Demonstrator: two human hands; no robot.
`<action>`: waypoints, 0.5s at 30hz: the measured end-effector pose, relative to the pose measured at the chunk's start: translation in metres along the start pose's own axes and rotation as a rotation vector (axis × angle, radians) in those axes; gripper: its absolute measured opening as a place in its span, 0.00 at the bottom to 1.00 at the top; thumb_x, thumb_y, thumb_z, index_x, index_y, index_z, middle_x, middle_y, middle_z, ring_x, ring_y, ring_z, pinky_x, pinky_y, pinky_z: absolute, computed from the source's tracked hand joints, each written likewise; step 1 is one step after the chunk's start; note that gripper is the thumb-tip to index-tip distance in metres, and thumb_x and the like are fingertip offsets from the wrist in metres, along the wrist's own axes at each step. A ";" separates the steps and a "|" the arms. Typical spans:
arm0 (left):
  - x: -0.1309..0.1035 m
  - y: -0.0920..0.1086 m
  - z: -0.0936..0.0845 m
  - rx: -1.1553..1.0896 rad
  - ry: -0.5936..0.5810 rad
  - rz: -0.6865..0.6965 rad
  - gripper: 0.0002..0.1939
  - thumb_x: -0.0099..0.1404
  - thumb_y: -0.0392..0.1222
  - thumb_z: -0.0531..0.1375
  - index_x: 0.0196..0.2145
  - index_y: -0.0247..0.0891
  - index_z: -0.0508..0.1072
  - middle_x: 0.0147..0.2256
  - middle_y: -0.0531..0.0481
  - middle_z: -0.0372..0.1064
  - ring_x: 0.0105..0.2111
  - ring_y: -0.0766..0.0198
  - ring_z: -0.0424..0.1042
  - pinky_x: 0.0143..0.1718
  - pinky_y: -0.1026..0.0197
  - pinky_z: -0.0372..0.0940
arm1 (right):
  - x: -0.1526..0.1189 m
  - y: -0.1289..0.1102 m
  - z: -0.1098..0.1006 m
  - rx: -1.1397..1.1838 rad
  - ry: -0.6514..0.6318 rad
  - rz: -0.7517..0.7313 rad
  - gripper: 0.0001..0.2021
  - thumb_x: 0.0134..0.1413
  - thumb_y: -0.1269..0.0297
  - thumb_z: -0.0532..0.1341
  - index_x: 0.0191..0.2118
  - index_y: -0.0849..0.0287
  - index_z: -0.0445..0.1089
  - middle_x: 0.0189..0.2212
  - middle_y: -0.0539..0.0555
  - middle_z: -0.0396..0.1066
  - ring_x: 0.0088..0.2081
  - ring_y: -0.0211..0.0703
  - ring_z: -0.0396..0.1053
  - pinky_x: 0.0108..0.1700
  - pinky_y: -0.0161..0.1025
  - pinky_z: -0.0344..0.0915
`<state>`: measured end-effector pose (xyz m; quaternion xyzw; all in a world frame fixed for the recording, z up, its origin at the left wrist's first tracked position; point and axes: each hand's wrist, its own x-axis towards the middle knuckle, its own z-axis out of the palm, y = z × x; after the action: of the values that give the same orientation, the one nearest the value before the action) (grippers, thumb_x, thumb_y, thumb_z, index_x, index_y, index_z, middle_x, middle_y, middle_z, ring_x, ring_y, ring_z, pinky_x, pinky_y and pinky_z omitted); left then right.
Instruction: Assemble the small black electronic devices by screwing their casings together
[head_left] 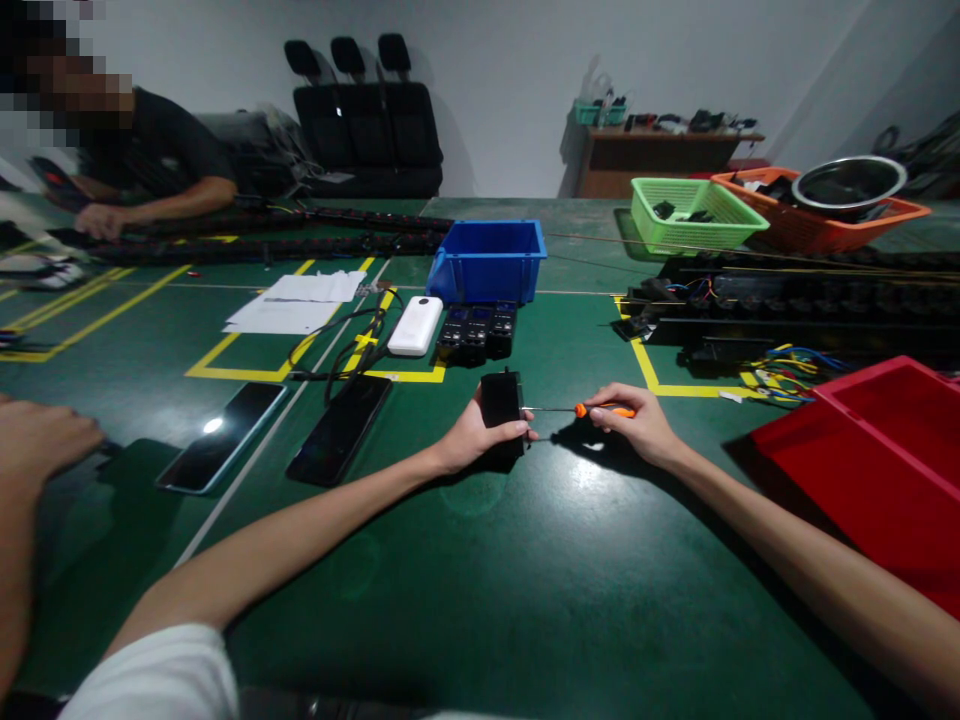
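Observation:
My left hand (480,438) is closed around a black box-shaped device (501,400), held upright just above the green table. Between the fingers of my right hand (637,418) is a screwdriver (581,410) with an orange and black handle. Its thin shaft points left, and the tip meets the right side of the device; the exact contact point is too small to make out. Behind the device stand several similar black units (476,332) in a row. A white power bank (416,326) lies to their left.
Two phones, one black (341,430) and one reflective (223,437), lie left of my forearm. A blue bin (495,262) stands behind the units, a red bin (862,470) at right. Green (697,225) and orange (832,235) baskets sit farther back. Another person's hand (45,440) reaches in at left.

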<state>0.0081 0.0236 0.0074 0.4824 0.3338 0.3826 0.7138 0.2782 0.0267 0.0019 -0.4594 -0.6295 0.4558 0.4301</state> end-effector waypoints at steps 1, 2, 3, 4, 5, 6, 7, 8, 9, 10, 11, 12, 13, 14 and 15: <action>0.000 0.000 0.000 0.002 -0.005 0.000 0.22 0.53 0.44 0.70 0.42 0.33 0.67 0.40 0.42 0.73 0.36 0.54 0.79 0.37 0.55 0.73 | 0.000 0.000 0.000 0.002 0.001 -0.001 0.14 0.45 0.54 0.70 0.35 0.59 0.77 0.28 0.53 0.75 0.25 0.36 0.67 0.27 0.35 0.65; 0.000 0.000 0.000 0.006 -0.008 -0.002 0.22 0.54 0.44 0.70 0.42 0.33 0.67 0.39 0.42 0.73 0.36 0.54 0.79 0.37 0.55 0.73 | 0.000 0.000 0.000 0.005 0.001 -0.001 0.14 0.45 0.55 0.70 0.35 0.59 0.77 0.28 0.53 0.75 0.25 0.36 0.67 0.27 0.35 0.65; 0.000 0.000 0.000 0.010 -0.008 -0.003 0.22 0.54 0.44 0.69 0.42 0.33 0.67 0.39 0.42 0.73 0.37 0.54 0.78 0.37 0.55 0.73 | 0.000 0.000 0.000 0.007 0.002 -0.002 0.13 0.45 0.55 0.70 0.35 0.59 0.77 0.28 0.53 0.75 0.25 0.36 0.67 0.27 0.35 0.65; 0.000 0.000 -0.001 0.015 -0.007 -0.002 0.22 0.54 0.44 0.69 0.42 0.33 0.67 0.40 0.42 0.73 0.37 0.54 0.78 0.37 0.55 0.73 | 0.000 0.000 0.000 0.007 0.003 -0.002 0.13 0.45 0.55 0.70 0.35 0.58 0.77 0.28 0.53 0.75 0.25 0.36 0.66 0.27 0.35 0.65; 0.000 0.000 -0.001 0.021 -0.006 -0.001 0.22 0.54 0.44 0.69 0.42 0.33 0.67 0.40 0.42 0.73 0.37 0.54 0.78 0.37 0.55 0.73 | 0.000 0.001 0.000 0.007 0.004 -0.002 0.13 0.45 0.55 0.70 0.35 0.58 0.77 0.28 0.53 0.74 0.24 0.36 0.66 0.26 0.35 0.65; 0.000 0.000 -0.001 0.026 -0.007 0.001 0.22 0.55 0.44 0.69 0.43 0.33 0.67 0.40 0.42 0.72 0.37 0.54 0.78 0.37 0.56 0.73 | 0.000 0.001 0.000 0.006 0.006 -0.002 0.13 0.45 0.55 0.70 0.34 0.58 0.77 0.28 0.53 0.75 0.24 0.36 0.66 0.26 0.35 0.65; 0.000 0.000 -0.001 0.031 -0.007 0.000 0.22 0.55 0.44 0.69 0.43 0.32 0.67 0.40 0.42 0.72 0.37 0.54 0.78 0.37 0.56 0.73 | 0.000 0.001 0.000 0.005 0.009 -0.003 0.14 0.45 0.54 0.70 0.34 0.58 0.77 0.28 0.53 0.74 0.24 0.36 0.66 0.26 0.35 0.65; 0.000 0.000 -0.002 0.034 -0.008 -0.002 0.22 0.55 0.44 0.69 0.43 0.32 0.67 0.40 0.42 0.72 0.37 0.54 0.78 0.36 0.56 0.73 | 0.000 0.002 0.000 0.004 0.013 -0.004 0.14 0.45 0.54 0.70 0.34 0.59 0.77 0.28 0.53 0.74 0.24 0.36 0.66 0.26 0.35 0.64; 0.000 -0.001 -0.002 0.036 -0.008 -0.005 0.22 0.55 0.44 0.69 0.43 0.32 0.68 0.39 0.41 0.73 0.37 0.54 0.78 0.36 0.56 0.73 | 0.000 0.002 0.000 0.004 0.013 -0.004 0.14 0.45 0.54 0.70 0.34 0.59 0.77 0.28 0.53 0.74 0.24 0.36 0.66 0.26 0.35 0.64; 0.001 -0.001 -0.002 0.036 -0.009 -0.007 0.22 0.55 0.44 0.69 0.42 0.32 0.68 0.39 0.41 0.73 0.37 0.54 0.78 0.36 0.56 0.73 | 0.000 0.002 0.000 0.006 0.013 -0.004 0.14 0.45 0.54 0.70 0.35 0.59 0.77 0.28 0.53 0.74 0.24 0.36 0.66 0.26 0.35 0.64; 0.001 -0.001 -0.003 0.037 -0.010 -0.008 0.22 0.55 0.44 0.69 0.42 0.32 0.68 0.39 0.41 0.73 0.37 0.54 0.78 0.36 0.57 0.73 | 0.000 0.002 0.000 0.009 0.015 -0.004 0.14 0.45 0.55 0.70 0.35 0.59 0.77 0.27 0.52 0.74 0.24 0.36 0.66 0.26 0.34 0.64; 0.001 -0.001 -0.003 0.037 -0.010 -0.006 0.21 0.55 0.44 0.69 0.42 0.32 0.68 0.39 0.41 0.73 0.37 0.54 0.78 0.36 0.57 0.72 | 0.000 0.002 0.001 0.014 0.018 -0.003 0.14 0.45 0.55 0.70 0.35 0.59 0.77 0.27 0.52 0.74 0.24 0.36 0.66 0.26 0.34 0.64; 0.001 -0.001 -0.003 0.036 -0.011 -0.004 0.21 0.55 0.44 0.69 0.42 0.32 0.68 0.39 0.41 0.73 0.37 0.54 0.78 0.36 0.56 0.72 | 0.000 0.002 0.001 0.019 0.022 -0.002 0.13 0.45 0.55 0.70 0.35 0.58 0.77 0.27 0.52 0.74 0.24 0.36 0.66 0.25 0.34 0.64; 0.000 -0.001 -0.003 0.035 -0.011 -0.003 0.21 0.55 0.44 0.69 0.42 0.32 0.68 0.38 0.42 0.73 0.37 0.54 0.78 0.37 0.56 0.72 | 0.000 0.002 0.001 0.023 0.027 0.000 0.13 0.45 0.55 0.70 0.35 0.58 0.77 0.27 0.52 0.74 0.24 0.36 0.65 0.25 0.34 0.64; 0.000 0.000 -0.002 0.033 -0.009 -0.004 0.21 0.55 0.44 0.69 0.42 0.32 0.68 0.38 0.42 0.73 0.37 0.54 0.78 0.37 0.56 0.72 | 0.000 0.002 0.001 0.025 0.030 0.002 0.13 0.45 0.55 0.70 0.34 0.58 0.77 0.27 0.52 0.74 0.24 0.36 0.65 0.25 0.34 0.63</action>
<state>0.0063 0.0247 0.0063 0.4952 0.3377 0.3734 0.7080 0.2780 0.0269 -0.0006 -0.4612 -0.6168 0.4571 0.4448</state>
